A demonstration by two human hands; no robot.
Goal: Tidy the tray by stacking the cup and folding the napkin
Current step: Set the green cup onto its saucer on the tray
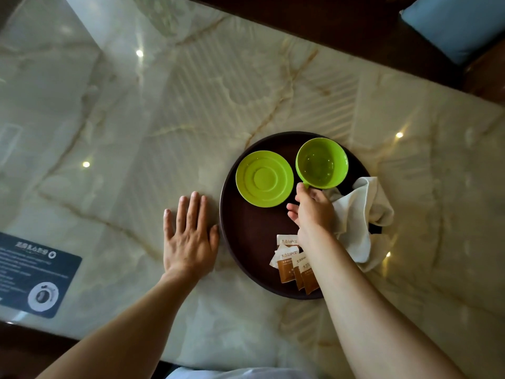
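A round dark brown tray lies on the marble table. On it, a green saucer sits at the left and a green cup stands to its right, apart from the saucer. My right hand pinches the cup's handle at the cup's near edge. A crumpled white napkin lies on the tray's right side and hangs over its rim. My left hand rests flat on the table, fingers apart, touching the tray's left rim.
Several brown and white sugar packets lie at the tray's near edge, partly under my right forearm. A dark printed card lies at the table's left. A dark wooden edge and a blue cushion are at the far right.
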